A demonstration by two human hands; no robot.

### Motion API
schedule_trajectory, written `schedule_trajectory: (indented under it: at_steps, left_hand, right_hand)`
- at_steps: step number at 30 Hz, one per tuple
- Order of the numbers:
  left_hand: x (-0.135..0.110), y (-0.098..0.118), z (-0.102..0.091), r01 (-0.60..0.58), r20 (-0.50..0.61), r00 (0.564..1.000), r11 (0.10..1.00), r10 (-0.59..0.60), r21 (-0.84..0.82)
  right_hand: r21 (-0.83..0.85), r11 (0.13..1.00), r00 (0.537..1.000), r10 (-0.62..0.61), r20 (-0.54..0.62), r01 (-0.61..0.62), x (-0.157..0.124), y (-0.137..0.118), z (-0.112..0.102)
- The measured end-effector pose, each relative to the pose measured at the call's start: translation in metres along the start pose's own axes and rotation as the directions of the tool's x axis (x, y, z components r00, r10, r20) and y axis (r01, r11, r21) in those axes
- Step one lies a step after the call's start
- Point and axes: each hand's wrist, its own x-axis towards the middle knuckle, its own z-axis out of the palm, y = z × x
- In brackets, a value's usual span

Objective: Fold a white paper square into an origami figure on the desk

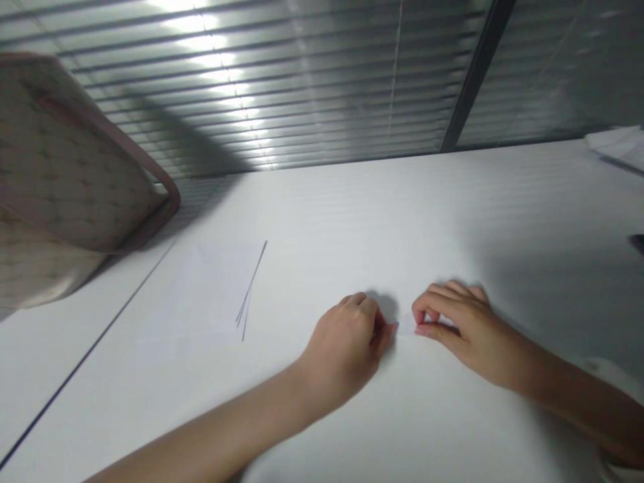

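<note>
A small piece of white paper (pixel 405 325) lies between my two hands, low over the white table. My left hand (pixel 352 342) pinches its left end, thumb against curled fingers. At its right end my right hand (pixel 453 318) closes thumb and forefinger on the paper, with the other fingers bent above. Much of the paper is hidden by the fingers, so its folds cannot be made out. To the left of my hands, several white sheets of paper (pixel 206 295) lie in a loose stack, their right edges slightly fanned.
A checked bag (pixel 75 168) with pink trim stands at the left on the white table (pixel 322 228). A dark seam (pixel 95 349) crosses the tabletop. Window blinds (pixel 312 80) rise behind the far edge. White papers (pixel 618 144) sit at the far right, and a dark object (pixel 638 243) shows at the right edge.
</note>
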Motion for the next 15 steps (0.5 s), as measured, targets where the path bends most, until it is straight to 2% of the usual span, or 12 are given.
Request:
schedule_trajectory:
  at_steps: [4,10,15]
  left_hand:
    - [-0.002,0.000,0.002,-0.006,-0.014,1.000,1.000,0.007,0.016]
    - [-0.003,0.000,0.003,-0.016,-0.035,0.999,0.999,0.017,0.034]
    - [-0.003,-0.001,0.005,-0.035,-0.041,0.998,0.999,0.036,0.019]
  right_hand:
    - [0.008,1.000,1.000,0.019,0.001,-0.019,0.002,0.001,0.000]
    - [0.157,0.988,1.000,0.016,0.005,-0.017,0.000,0.010,-0.004]
    - [0.104,0.995,0.999,0.010,-0.040,-0.006,-0.005,0.005,-0.001]
